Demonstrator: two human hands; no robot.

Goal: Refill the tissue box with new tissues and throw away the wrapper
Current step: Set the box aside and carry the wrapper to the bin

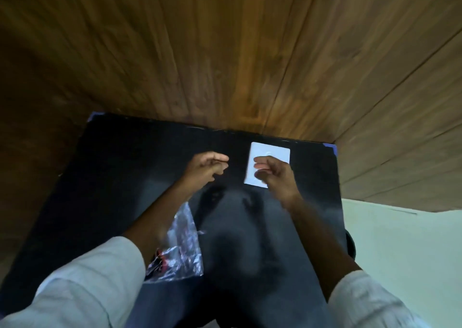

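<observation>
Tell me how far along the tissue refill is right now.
Done: the clear wrapper lies crumpled and apparently empty on the black table, partly under the left forearm, so the tissues seem unpacked. In hand: the right hand is at a white stack of tissues near the table's far edge; the left hand hovers beside it, holding nothing visible. Left: no tissue box or bin is in view, so loading and binning the wrapper remain.

We see a black glossy table [125, 177] set against a wooden wall. On it lie a white tissue stack [271, 154] (far side) and a crinkled clear wrapper [183, 250] nearer us.
</observation>
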